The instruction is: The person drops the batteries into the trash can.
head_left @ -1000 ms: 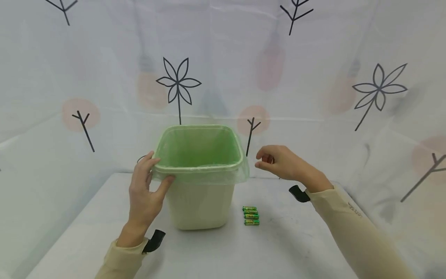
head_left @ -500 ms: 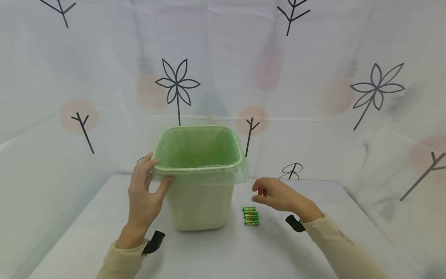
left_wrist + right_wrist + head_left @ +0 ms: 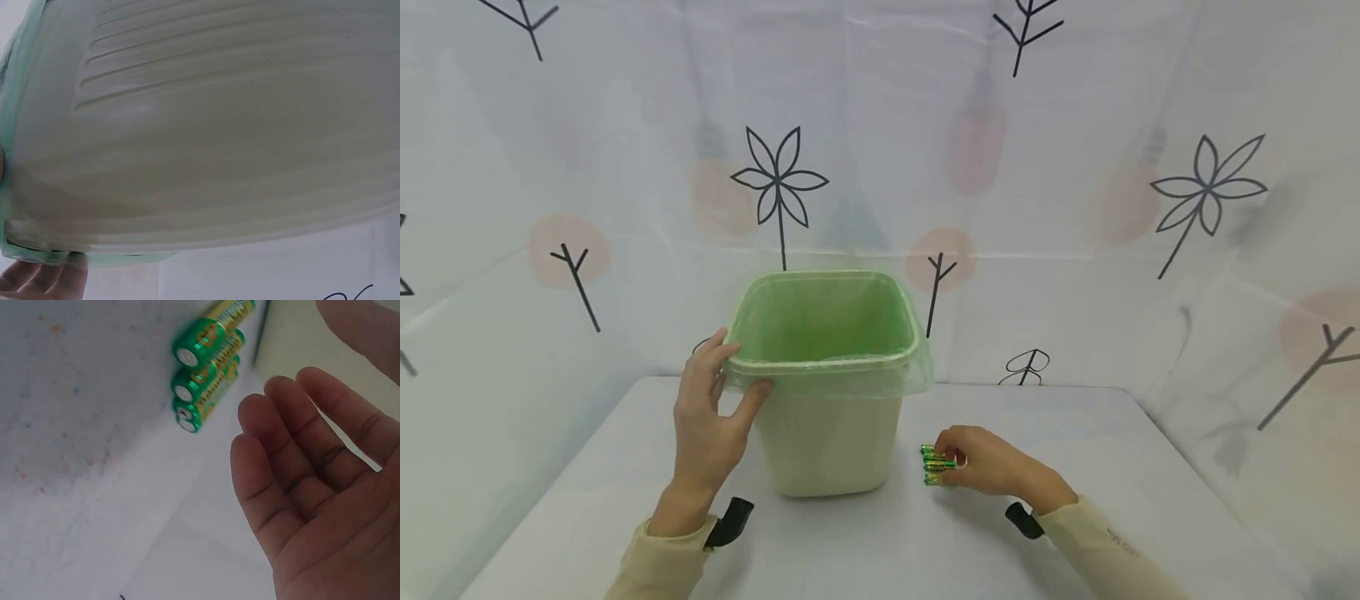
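A pale green trash bin [image 3: 827,450] stands on the table, with a thin green bag [image 3: 842,383] folded over its rim. My left hand [image 3: 707,429] grips the bin's near left corner, thumb outside and fingers at the rim. The left wrist view shows the bin's ribbed wall [image 3: 206,137] and some fingertips under the bag's edge. Right of the bin, several green-and-yellow batteries [image 3: 932,466] lie side by side. My right hand [image 3: 996,465] is over them, its thumb and fingers spread apart. In the right wrist view the batteries [image 3: 199,347] sit just beyond the loosely bent fingers.
A white table [image 3: 820,550] carries the bin and batteries. Behind it hangs a pale cloth [image 3: 865,125] printed with flowers and twigs. The bin's tall side rises just left of the batteries.
My right hand has come down from beside the bin's rim to the batteries. The left hand keeps its grip on the bin. Bin and batteries look unmoved.
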The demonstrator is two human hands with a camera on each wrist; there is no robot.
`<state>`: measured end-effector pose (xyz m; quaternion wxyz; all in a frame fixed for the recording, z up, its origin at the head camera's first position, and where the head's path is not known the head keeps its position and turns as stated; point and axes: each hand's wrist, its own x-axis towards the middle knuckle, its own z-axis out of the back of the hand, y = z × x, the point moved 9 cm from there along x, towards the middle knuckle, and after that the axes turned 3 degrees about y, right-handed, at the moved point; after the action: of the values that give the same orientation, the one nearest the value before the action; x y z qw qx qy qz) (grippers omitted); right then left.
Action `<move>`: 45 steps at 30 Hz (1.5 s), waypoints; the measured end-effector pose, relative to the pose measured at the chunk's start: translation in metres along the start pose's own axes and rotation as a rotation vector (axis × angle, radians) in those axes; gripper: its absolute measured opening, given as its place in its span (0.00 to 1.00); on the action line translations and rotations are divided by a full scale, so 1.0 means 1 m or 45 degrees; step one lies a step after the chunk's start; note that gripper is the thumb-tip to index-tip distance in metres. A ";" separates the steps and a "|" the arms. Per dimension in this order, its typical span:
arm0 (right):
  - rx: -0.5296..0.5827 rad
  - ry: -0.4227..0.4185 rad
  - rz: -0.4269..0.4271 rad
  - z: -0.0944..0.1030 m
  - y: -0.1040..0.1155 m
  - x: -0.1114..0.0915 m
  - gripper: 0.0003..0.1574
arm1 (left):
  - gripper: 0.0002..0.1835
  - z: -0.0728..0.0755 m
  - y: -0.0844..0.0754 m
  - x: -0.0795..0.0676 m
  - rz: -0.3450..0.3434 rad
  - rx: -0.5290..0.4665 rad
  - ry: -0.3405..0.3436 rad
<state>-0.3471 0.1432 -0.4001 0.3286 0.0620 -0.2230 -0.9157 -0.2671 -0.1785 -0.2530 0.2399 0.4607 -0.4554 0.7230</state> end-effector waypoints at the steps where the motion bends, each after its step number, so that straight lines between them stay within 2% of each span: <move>1: -0.004 0.008 -0.006 -0.003 -0.001 0.001 0.19 | 0.34 0.000 0.001 0.000 0.001 0.000 0.000; 4: -0.041 0.032 -0.032 -0.012 -0.005 0.002 0.21 | 0.34 0.001 -0.004 0.001 0.002 0.000 0.001; 12: -0.195 0.061 -0.019 -0.026 -0.007 0.005 0.19 | 0.30 0.002 -0.034 0.007 0.001 0.000 -0.002; 18: -0.194 0.084 -0.048 -0.029 -0.007 0.006 0.18 | 0.30 0.002 -0.037 0.009 -0.002 -0.005 0.001; 21: -0.164 0.087 -0.038 -0.030 -0.006 0.006 0.17 | 0.30 0.002 -0.035 0.009 -0.007 -0.008 0.002; 30: 0.084 0.127 0.036 -0.038 -0.003 0.009 0.14 | 0.30 0.001 -0.031 0.010 -0.020 -0.025 0.009; 33: 0.148 0.152 0.038 -0.041 -0.002 0.009 0.14 | 0.31 0.001 -0.021 0.008 -0.015 -0.025 0.006; 38: 0.176 0.174 0.018 -0.044 -0.004 0.010 0.13 | 0.33 0.001 -0.004 0.003 0.002 -0.014 0.007; 45: 0.195 0.178 0.012 -0.044 -0.003 0.009 0.12 | 0.30 0.002 -0.033 0.010 -0.018 -0.018 0.015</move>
<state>-0.3443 0.1238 -0.4409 0.3418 0.1498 -0.2693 -0.8878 -0.2459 -0.1656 -0.2295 0.2508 0.4579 -0.4558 0.7209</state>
